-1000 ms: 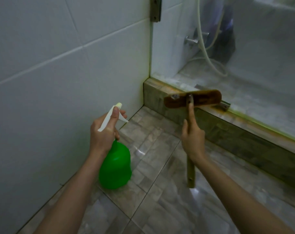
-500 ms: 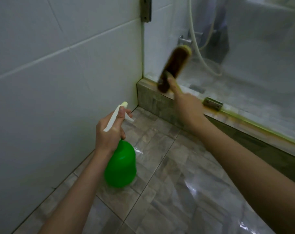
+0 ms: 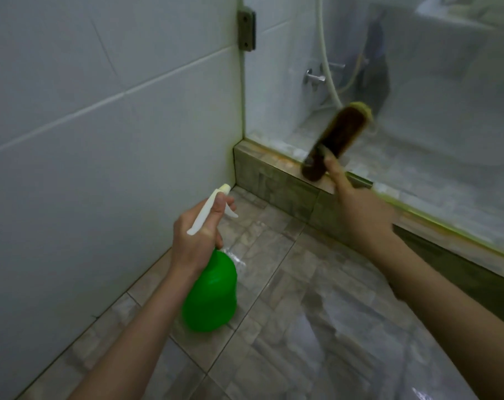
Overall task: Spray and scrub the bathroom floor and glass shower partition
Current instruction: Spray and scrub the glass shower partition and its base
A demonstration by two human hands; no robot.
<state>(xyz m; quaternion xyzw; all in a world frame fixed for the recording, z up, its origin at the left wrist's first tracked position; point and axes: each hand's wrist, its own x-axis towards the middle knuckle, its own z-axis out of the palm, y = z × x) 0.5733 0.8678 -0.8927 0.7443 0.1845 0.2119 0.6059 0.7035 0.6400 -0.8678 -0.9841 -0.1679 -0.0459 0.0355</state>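
My left hand (image 3: 197, 241) grips the white trigger head of a green spray bottle (image 3: 212, 295), held upright above the grey floor tiles (image 3: 288, 298) near the white wall. My right hand (image 3: 357, 215) holds a brown wooden scrub brush (image 3: 333, 141), tilted up to the right and blurred by motion. The brush head lies against the lower part of the glass shower partition (image 3: 418, 111), just above the tiled kerb (image 3: 274, 180). The brush handle is hidden behind my hand.
A white tiled wall (image 3: 101, 125) fills the left. A metal hinge bracket (image 3: 246, 30) fixes the glass to the wall. Behind the glass hang a white shower hose (image 3: 327, 67) and a tap (image 3: 314, 79). The floor looks wet and shiny.
The brush went from lying level on the kerb to tilted up against the glass, then shifted right along it. My left hand with the bottle stayed nearly still.
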